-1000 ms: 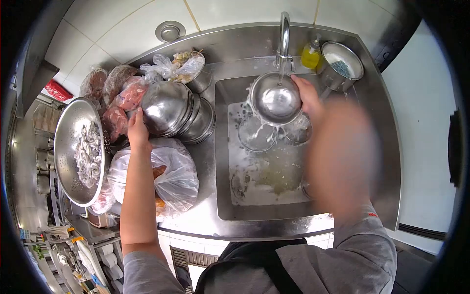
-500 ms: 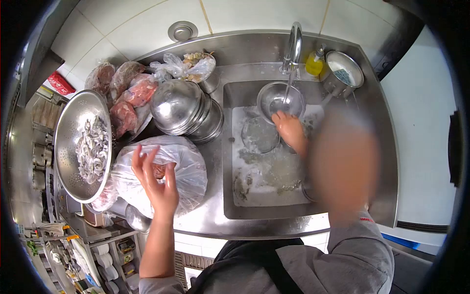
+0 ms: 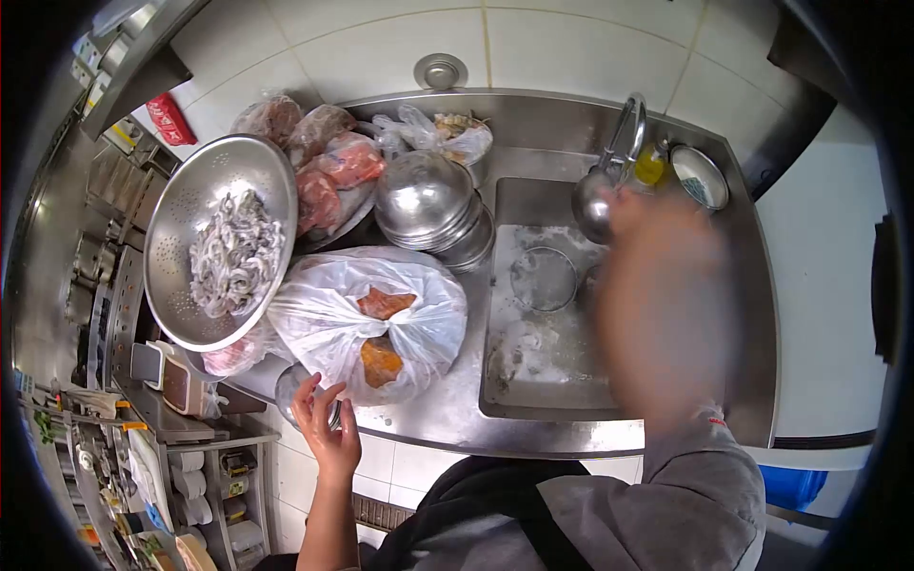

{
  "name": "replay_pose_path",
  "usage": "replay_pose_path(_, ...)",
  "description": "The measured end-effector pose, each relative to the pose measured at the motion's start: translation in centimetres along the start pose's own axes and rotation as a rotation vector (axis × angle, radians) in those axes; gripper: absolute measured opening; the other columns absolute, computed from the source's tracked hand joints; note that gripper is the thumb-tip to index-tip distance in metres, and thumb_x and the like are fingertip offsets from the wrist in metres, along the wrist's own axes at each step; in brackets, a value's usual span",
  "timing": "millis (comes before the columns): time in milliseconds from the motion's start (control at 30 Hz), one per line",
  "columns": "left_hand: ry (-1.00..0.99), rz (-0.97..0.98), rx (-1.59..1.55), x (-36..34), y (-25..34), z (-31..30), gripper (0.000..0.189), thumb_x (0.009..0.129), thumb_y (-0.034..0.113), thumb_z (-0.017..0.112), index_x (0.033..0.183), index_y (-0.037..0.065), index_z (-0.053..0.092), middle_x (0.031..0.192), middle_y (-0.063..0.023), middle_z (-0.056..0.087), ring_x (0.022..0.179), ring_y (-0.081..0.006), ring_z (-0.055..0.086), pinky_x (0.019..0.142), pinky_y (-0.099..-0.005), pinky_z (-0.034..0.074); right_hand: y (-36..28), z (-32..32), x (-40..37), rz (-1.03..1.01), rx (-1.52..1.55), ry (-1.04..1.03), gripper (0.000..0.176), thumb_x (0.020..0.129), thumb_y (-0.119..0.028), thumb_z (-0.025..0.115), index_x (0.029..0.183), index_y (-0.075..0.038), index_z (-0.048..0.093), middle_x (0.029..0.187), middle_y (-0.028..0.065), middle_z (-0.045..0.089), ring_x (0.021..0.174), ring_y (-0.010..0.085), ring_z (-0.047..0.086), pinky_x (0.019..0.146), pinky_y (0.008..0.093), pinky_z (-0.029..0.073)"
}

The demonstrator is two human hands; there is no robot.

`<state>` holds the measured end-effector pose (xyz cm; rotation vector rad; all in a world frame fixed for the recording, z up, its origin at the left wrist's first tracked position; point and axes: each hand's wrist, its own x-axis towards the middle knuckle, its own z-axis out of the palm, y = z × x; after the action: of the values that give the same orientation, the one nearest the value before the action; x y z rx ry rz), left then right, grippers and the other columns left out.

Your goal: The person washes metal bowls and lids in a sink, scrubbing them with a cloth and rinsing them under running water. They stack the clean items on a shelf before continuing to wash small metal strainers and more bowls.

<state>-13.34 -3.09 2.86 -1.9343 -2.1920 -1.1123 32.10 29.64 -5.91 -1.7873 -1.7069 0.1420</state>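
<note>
At the faucet, my right hand grips the rim of a small metal bowl, which is tilted on its side above the sink. The hand is partly lost in a blur that covers my forearm. My left hand is open in front of the counter's edge, its fingers spread and holding nothing. Just behind its fingertips sits a shiny metal bowl. A knotted white plastic bag with orange-brown contents lies beyond it. In the sink, a round dish lies in cloudy, foamy water.
A perforated colander of grey-white squid-like pieces stands at left. Behind are bagged red meat and stacked upturned metal bowls. A yellow soap bottle and a metal pot stand at the back right.
The small metal bowl has gone from upright under the running water to tilted on its side near the faucet, in my right hand. My left hand has dropped away from the white bag. The view has shifted.
</note>
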Motion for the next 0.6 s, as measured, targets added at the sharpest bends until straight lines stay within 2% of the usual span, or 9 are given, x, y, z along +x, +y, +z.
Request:
replay_pose_path(67,0.008,0.0,0.007,-0.3,-0.9,-0.7,0.025,0.078,0.001,0.064,0.102,0.009,0.067,0.123,-0.0151,0.051,0.114,-0.0326,0.048,0.093,-0.0429,0.039,-1.7,-2.3,-1.1,0.124,0.564,0.321,0.03,0.098,-0.025,0.05,0.111,-0.002,0.063,0.103,0.0135,0.068,0.094,0.0284,0.063,0.083,0.0394,0.05)
replay_pose_path(100,0.029,-0.014,-0.031,-0.7,-1.6,-0.8,0.025,0.079,0.001,0.064,0.102,0.008,0.066,0.123,-0.0155,0.051,0.113,-0.0324,0.049,0.093,-0.0422,0.039,-3.0,-3.2,-1.6,0.126,0.558,0.319,0.03,0.098,-0.025,0.05,0.111,-0.002,0.063,0.103,0.0135,0.068,0.094,0.0284,0.063,0.083,0.0394,0.05)
replay_pose_path(267,0.054,-0.07,-0.082,-2.2,-3.2,-1.3,0.023,0.081,0.0,0.062,0.103,0.006,0.065,0.122,-0.0167,0.052,0.111,-0.0321,0.051,0.093,-0.0412,0.04,-11.9,-5.2,-4.1,0.883,1.427,-0.081,0.035,0.103,-0.028,0.039,0.123,-0.003,0.053,0.12,0.0104,0.06,0.106,0.0238,0.059,0.096,0.0417,0.048)
replay_pose_path(300,0.052,-0.069,-0.088,-2.3,-3.3,-1.3,0.022,0.082,-0.001,0.061,0.103,0.005,0.065,0.121,-0.0167,0.051,0.111,-0.0322,0.051,0.093,-0.0414,0.041,-5.9,3.7,-0.1,0.832,1.82,-0.207,0.034,0.103,-0.029,0.038,0.121,-0.004,0.054,0.119,0.0104,0.06,0.105,0.0233,0.059,0.095,0.0413,0.048)
replay_pose_path(400,0.036,-0.062,-0.089,-2.1,-3.1,-1.6,0.021,0.083,-0.001,0.06,0.103,0.005,0.065,0.121,-0.0165,0.051,0.111,-0.0325,0.051,0.094,-0.0417,0.041,-16.0,5.0,0.6,0.737,2.018,-0.251,0.031,0.104,-0.027,0.036,0.113,-0.004,0.055,0.108,0.0099,0.06,0.095,0.0215,0.06,0.085,0.0398,0.051)
replay_pose_path(433,0.031,-0.06,-0.089,-1.7,-2.9,-1.6,0.021,0.083,-0.001,0.06,0.103,0.005,0.065,0.12,-0.0163,0.052,0.111,-0.0325,0.051,0.094,-0.0418,0.041,-18.2,5.7,0.8,0.796,1.981,-0.278,0.029,0.103,-0.025,0.037,0.106,-0.004,0.057,0.101,0.0105,0.06,0.089,0.0214,0.06,0.079,0.0401,0.052)
replay_pose_path(467,0.003,-0.038,-0.098,-1.5,-2.7,-1.5,0.021,0.083,-0.001,0.06,0.103,0.005,0.065,0.12,-0.0163,0.052,0.111,-0.0325,0.051,0.094,-0.0418,0.041,-18.4,8.6,1.4,0.659,1.935,-0.31,0.026,0.101,-0.022,0.04,0.097,-0.005,0.059,0.094,0.0114,0.06,0.086,0.0223,0.06,0.075,0.0399,0.051)
replay_pose_path(533,0.041,0.001,-0.083,-1.2,-2.8,-1.2,0.02,0.084,-0.002,0.059,0.103,0.004,0.064,0.122,-0.0161,0.05,0.111,-0.0318,0.05,0.095,-0.0421,0.04,-22.0,8.5,0.3,0.499,1.847,-0.272,0.024,0.098,-0.022,0.046,0.1,-0.004,0.061,0.091,0.0107,0.06,0.086,0.0228,0.059,0.079,0.0386,0.05)
replay_pose_path(600,0.023,-0.023,-0.127,-1.6,-3.1,-0.9,0.018,0.088,0.004,0.058,0.105,0.003,0.064,0.127,-0.0151,0.048,0.12,-0.03,0.046,0.102,-0.0415,0.035,-23.6,8.5,-1.3,0.452,1.389,0.027,0.027,0.096,-0.023,0.05,0.106,0.0,0.06,0.095,0.0126,0.061,0.09,0.024,0.059,0.085,0.0375,0.047)
